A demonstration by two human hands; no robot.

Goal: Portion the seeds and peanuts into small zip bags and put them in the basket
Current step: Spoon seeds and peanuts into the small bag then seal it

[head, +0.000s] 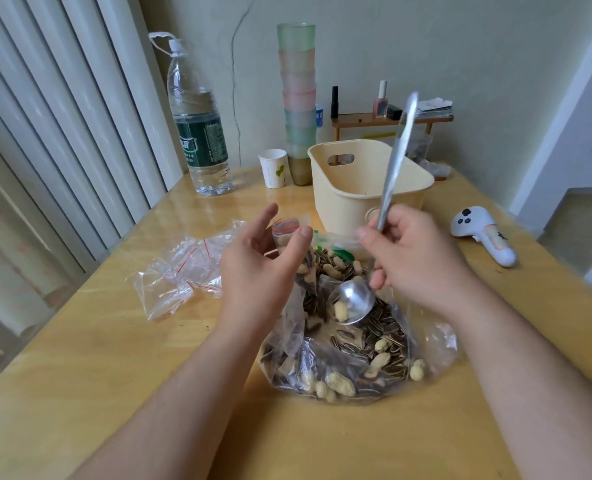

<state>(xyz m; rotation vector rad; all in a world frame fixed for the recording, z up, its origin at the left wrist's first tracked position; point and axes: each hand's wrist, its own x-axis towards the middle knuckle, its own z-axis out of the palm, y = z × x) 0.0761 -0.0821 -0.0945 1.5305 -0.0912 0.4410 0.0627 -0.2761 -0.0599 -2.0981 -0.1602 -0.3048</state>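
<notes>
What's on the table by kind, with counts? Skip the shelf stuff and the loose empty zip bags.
Water bottle: 1
Paper cup: 1
Cup stack: 1
Basket: 1
Ladle: 1, held by the right hand
Big snack bag: 1
Small zip bag: 1, held by the left hand
Controller: 1
Total: 8

- Your ladle is shiny bare metal.
- The big bag under it is thin, clear, crinkled plastic.
- Your table is glossy varnished wood.
- The basket is smooth matt cream plastic.
- The cup looks like paper.
</notes>
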